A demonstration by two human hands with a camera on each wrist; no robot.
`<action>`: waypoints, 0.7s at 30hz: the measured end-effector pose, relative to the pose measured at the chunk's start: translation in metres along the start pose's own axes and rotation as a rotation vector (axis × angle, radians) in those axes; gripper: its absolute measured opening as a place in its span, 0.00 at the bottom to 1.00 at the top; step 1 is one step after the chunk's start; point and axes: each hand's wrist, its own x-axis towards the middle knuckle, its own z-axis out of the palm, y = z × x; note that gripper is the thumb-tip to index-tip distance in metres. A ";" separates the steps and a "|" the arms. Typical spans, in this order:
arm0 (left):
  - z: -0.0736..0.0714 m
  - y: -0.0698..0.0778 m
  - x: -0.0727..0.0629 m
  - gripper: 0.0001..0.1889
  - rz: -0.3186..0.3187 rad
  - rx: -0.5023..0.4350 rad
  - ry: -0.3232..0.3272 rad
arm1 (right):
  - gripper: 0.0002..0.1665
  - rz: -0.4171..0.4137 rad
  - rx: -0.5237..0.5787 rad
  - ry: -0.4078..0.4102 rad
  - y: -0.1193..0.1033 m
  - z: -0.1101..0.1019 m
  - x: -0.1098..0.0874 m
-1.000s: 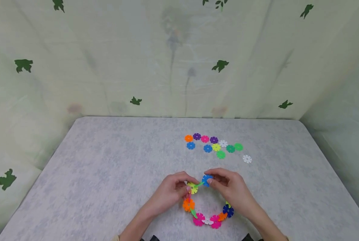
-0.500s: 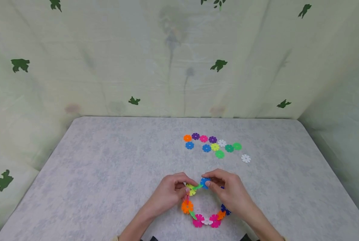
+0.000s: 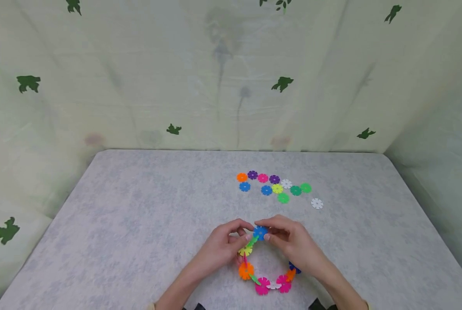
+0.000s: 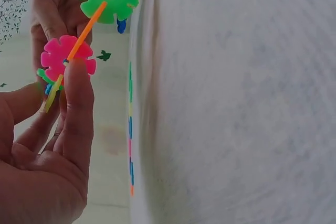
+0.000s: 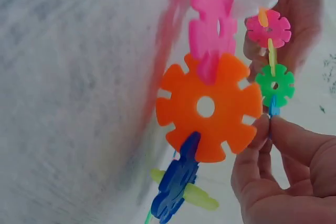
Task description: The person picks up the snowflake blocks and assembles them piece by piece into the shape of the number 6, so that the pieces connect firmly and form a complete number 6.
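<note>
A curved chain of slotted, flower-shaped plastic discs hangs between both hands in the head view. My right hand pinches a light blue flower disc at the top of the chain; the right wrist view shows thumb and finger on its edge. Next to it is a green disc, joined to a yellow disc. My left hand holds the chain around these two, its thumb and fingers bent about the yellow disc. At the other end, a dark blue disc carries a yellow-green disc.
Several loose flower discs lie flat beyond the hands, among them an orange disc and a white disc. The grey table ends at a pale curtain with leaf-like green shapes.
My right hand has moved left with the light blue disc, closing the distance to my left hand. The left fingers have shifted up along the chain from the yellow disc towards the green one.
</note>
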 end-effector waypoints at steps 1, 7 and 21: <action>0.000 0.000 0.000 0.10 -0.007 -0.005 0.007 | 0.20 -0.009 0.012 -0.013 0.000 0.000 0.000; 0.001 -0.002 0.001 0.08 0.006 0.038 0.067 | 0.21 -0.013 0.086 -0.072 0.002 -0.001 -0.001; -0.004 -0.005 0.005 0.12 -0.079 -0.125 0.139 | 0.17 0.092 -0.313 -0.017 0.029 -0.087 0.010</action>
